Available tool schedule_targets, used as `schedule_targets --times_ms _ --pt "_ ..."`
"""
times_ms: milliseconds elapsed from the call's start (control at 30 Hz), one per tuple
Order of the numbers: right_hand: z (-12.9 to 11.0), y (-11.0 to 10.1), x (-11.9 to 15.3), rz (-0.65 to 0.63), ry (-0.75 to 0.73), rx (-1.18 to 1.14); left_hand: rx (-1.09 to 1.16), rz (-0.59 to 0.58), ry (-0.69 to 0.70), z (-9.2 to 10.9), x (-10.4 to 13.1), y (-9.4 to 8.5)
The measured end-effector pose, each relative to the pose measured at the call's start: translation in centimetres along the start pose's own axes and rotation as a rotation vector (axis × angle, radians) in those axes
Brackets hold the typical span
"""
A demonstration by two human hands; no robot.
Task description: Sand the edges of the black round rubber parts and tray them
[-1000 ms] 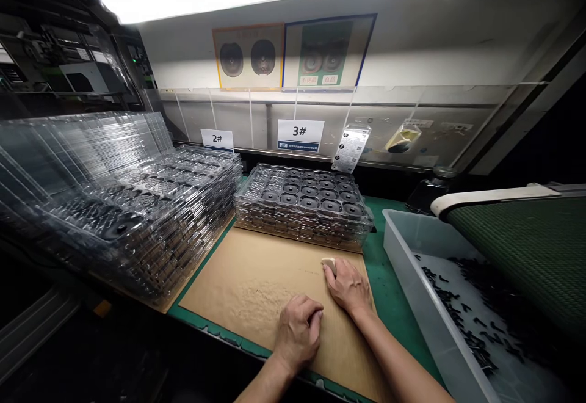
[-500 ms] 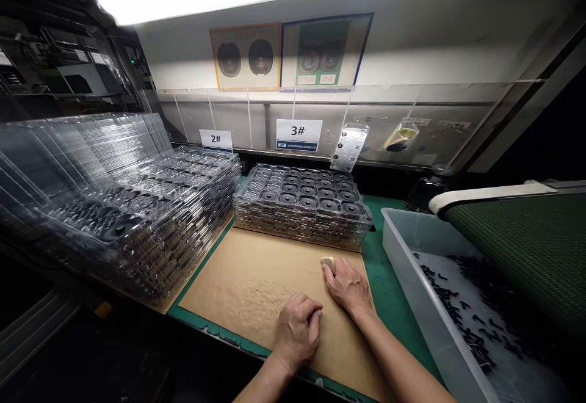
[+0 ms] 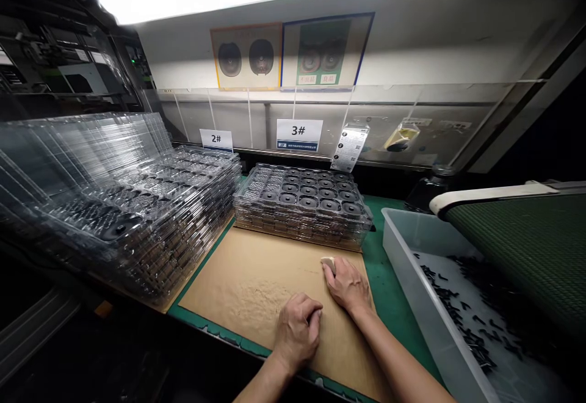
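Note:
My right hand (image 3: 348, 282) rests on the right part of a brown cardboard sheet (image 3: 270, 256), its fingers closed around a small pale beige block (image 3: 328, 262) whose exact kind I cannot make out. Nearer to me, my left hand (image 3: 298, 328) is curled into a loose fist on the same sheet, beside a scuffed, wrinkled patch. Whatever its fingers may hold is hidden. Beyond both hands stands a stack of clear plastic trays (image 3: 302, 226), the top one partly filled with round black parts (image 3: 308, 201).
A taller stack of clear trays (image 3: 183, 232) with raised lids stands left. On the right, a translucent bin (image 3: 412, 281) holds many small black pieces, beside a green conveyor belt (image 3: 526, 226). Signs marked 2# (image 3: 216, 140) and 3# (image 3: 299, 135) hang at the back.

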State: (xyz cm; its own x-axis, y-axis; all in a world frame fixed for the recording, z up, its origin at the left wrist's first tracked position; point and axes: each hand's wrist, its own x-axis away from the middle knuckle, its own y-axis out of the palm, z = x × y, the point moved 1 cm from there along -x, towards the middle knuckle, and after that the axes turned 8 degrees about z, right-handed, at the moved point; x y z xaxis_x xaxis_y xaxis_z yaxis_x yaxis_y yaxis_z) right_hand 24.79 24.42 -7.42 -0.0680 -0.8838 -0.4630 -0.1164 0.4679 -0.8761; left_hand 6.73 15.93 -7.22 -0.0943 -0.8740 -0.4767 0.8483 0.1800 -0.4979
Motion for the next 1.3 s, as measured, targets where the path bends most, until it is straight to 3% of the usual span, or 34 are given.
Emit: schedule_targets --times_ms 1300 --pt "-0.16 -0.28 -0.09 -0.016 0.009 -0.002 0.018 -0.003 -0.004 0.11 -0.03 -0.04"
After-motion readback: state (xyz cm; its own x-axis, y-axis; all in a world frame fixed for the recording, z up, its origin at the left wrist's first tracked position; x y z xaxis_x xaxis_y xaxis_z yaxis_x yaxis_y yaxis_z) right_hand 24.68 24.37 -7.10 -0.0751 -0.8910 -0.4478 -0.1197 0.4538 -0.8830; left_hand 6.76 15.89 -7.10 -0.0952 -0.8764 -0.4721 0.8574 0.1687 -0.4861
